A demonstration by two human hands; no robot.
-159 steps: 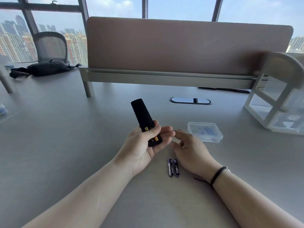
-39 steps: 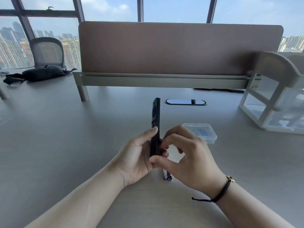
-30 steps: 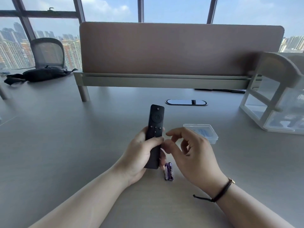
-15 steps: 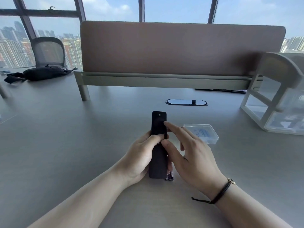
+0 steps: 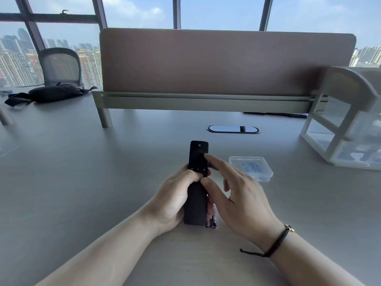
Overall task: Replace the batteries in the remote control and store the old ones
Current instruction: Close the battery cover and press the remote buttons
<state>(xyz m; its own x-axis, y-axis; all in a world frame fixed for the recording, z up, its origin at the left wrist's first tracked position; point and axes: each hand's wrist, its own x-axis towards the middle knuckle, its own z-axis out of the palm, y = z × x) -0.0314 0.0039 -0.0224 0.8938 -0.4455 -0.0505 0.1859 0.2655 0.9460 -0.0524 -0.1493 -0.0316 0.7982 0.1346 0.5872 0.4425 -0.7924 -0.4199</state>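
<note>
Both hands (image 5: 175, 200) (image 5: 239, 200) grip the remote (image 5: 197, 162), buttons up.

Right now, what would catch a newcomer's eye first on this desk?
Two bare hands mid-desk: the left hand grips a black remote, buttons up, while the right hand touches a fingertip to its pad. Two small batteries lie beneath, and a clear plastic case sits just right.

remote control (image 5: 196, 183): now button face up, flipped from battery bay up; lowered toward the desk's near edge
right hand (image 5: 239, 200): off the desk, index fingertip now on the remote's upper buttons
old batteries (image 5: 212, 221): now mostly hidden behind remote
</note>
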